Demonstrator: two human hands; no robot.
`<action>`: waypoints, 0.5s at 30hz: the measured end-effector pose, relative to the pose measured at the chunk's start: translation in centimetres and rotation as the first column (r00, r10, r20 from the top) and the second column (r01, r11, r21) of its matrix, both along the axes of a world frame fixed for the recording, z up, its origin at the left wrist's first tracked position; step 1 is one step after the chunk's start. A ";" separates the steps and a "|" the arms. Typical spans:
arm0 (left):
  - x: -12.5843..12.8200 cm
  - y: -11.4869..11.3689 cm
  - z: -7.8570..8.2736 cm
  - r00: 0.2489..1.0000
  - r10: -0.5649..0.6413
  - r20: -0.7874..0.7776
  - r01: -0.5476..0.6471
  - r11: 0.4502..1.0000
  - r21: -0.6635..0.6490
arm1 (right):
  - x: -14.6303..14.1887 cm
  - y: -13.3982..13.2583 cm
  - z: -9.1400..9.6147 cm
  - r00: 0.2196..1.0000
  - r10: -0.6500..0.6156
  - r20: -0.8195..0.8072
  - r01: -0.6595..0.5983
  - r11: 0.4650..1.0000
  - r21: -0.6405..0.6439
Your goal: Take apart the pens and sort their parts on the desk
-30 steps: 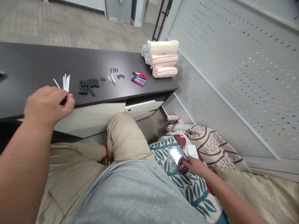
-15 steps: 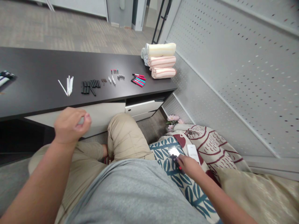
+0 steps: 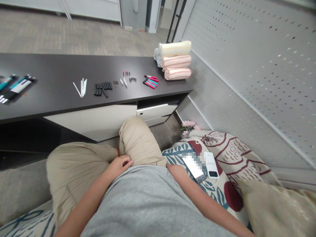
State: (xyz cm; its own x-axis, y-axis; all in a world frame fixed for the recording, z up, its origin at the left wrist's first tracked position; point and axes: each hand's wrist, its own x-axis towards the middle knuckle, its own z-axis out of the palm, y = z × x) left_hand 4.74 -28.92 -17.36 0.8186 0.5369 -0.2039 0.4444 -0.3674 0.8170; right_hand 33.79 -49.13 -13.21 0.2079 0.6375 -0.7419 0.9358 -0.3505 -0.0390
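Note:
My left hand (image 3: 120, 166) rests on my lap near the shirt hem, fingers loosely curled in, nothing visible in them. By my right hip, my right hand (image 3: 171, 167) dips between the tan trousers and the grey shirt; its fingers are hidden. Right of that forearm a phone (image 3: 200, 178) lies on the patterned cushion (image 3: 174, 151), its lit screen partly blurred out. Beside the phone is a white power bank (image 3: 209, 161) with a small dark display. A white cable (image 3: 209, 185) curves below it. Neither hand touches these devices.
On the dark table (image 3: 49, 65) lie white sticks (image 3: 83, 88), black tubes (image 3: 102, 89), small white and metal parts (image 3: 124, 81), red and teal pens (image 3: 151, 81) and packed pens (image 3: 18, 88). Rolled towels (image 3: 176, 61) stand at its right end, near the perforated wall (image 3: 234, 65).
My left hand has come down from above the table's front edge to my lap. My right hand has let go of the phone and moved left to my hip. The view has shifted left.

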 end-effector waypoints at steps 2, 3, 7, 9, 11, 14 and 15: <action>-0.6 -0.6 -0.4 1.000 0.007 -0.006 -0.007 0.999 -0.045 | -0.1 0.0 0.0 1.000 0.002 0.008 -0.002 1.000 -0.015; -0.8 -0.7 -0.5 1.000 0.008 -0.008 -0.008 0.998 -0.066 | -0.2 0.0 0.1 1.000 0.004 0.014 -0.003 1.000 -0.019; -1.2 -0.6 -0.5 1.000 -0.005 -0.017 0.003 0.995 -0.103 | -0.5 0.2 0.8 0.999 0.018 0.036 -0.018 1.000 -0.016; -1.2 -0.8 -0.6 0.999 -0.026 -0.030 0.023 0.994 -0.105 | -0.6 0.1 1.3 0.999 0.030 0.043 -0.030 1.000 -0.004; -1.2 -1.0 -0.7 0.998 -0.051 -0.047 0.046 0.993 -0.109 | -0.7 -0.1 1.9 0.998 0.040 0.047 -0.040 0.999 0.013; -1.1 -1.4 -0.9 0.994 -0.079 -0.073 0.070 0.990 -0.119 | -0.1 -0.4 3.3 0.997 0.039 0.070 -0.042 0.998 0.040; -1.1 -1.5 -0.9 0.993 -0.086 -0.079 0.076 0.990 -0.120 | 0.5 -0.4 4.2 0.996 0.032 0.089 -0.037 0.998 0.055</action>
State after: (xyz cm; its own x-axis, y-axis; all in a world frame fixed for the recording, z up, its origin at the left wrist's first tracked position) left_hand 3.64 -30.38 -18.30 0.8360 0.4377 -0.3311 0.4857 -0.3092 0.8176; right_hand 34.28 -49.50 -9.04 0.2477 0.6856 -0.6845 0.9479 -0.3175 0.0250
